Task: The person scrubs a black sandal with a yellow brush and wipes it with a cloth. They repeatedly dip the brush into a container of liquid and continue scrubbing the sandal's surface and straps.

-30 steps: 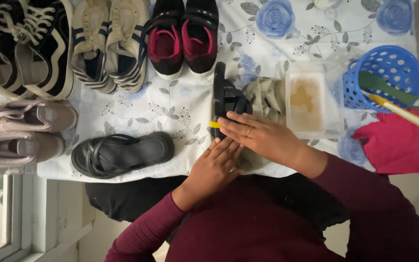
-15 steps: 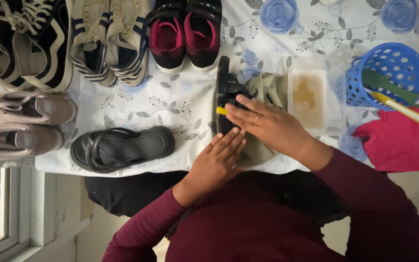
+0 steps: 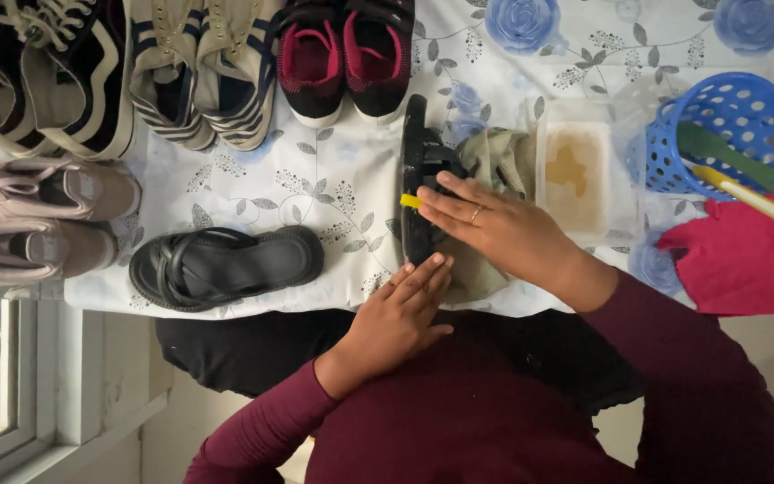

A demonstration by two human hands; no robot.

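Black and stood on its edge, the sandal (image 3: 419,179) under work sits near the middle of the flowered tablecloth (image 3: 342,179) in the head view, its long axis running away from the person toward the far row of shoes, one end close to the red-lined black sneakers (image 3: 344,58) and the other near the table's front edge. The right hand (image 3: 494,229) lies over the sandal's near half with fingers pressed together and extended, and a small yellow tool (image 3: 410,201) pokes out at the fingertips; whether it is pinched or only pressed cannot be told. The left hand (image 3: 400,318) rests against the sandal's near end, fingers together and pointing up toward it, holding nothing visible. A greyish cloth (image 3: 499,157) lies bunched just beside the sandal, partly hidden by the right hand. The matching black sandal (image 3: 226,266) lies flat to the left, its long axis crosswise. Farther right stand a clear tub of yellowish stuff (image 3: 575,170), a blue basket (image 3: 727,125) and a red cloth (image 3: 732,255). Most of the upright sandal's straps and sole face are hard to make out.
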